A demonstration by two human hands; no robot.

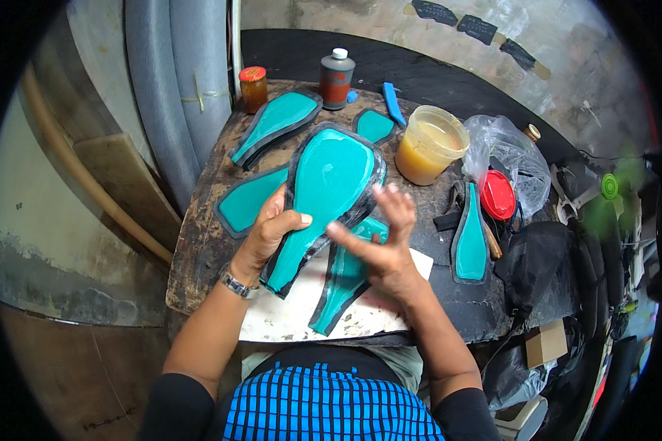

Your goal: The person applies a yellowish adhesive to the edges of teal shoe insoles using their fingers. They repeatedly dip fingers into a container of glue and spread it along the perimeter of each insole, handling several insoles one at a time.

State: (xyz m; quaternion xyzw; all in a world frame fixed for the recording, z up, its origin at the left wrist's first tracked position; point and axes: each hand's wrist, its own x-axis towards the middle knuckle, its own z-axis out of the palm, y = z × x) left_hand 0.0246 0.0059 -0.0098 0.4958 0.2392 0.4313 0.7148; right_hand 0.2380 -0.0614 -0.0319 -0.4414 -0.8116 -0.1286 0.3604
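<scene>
hiding lower teal sole beneath right hand.

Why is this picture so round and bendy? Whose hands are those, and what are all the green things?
The camera sits on a person's head and looks down, and its wide lens bends the edges. The two arms coming from below are that person's own. The left hand has a grip on a stack of teal, sole-shaped pieces with dark rims. The right hand is open, fingers spread, beside the stack. Another teal piece lies under it on a white board. More teal pieces lie on the worn worktable, with a tub of yellowish liquid, a small jar and a dark bottle.
</scene>
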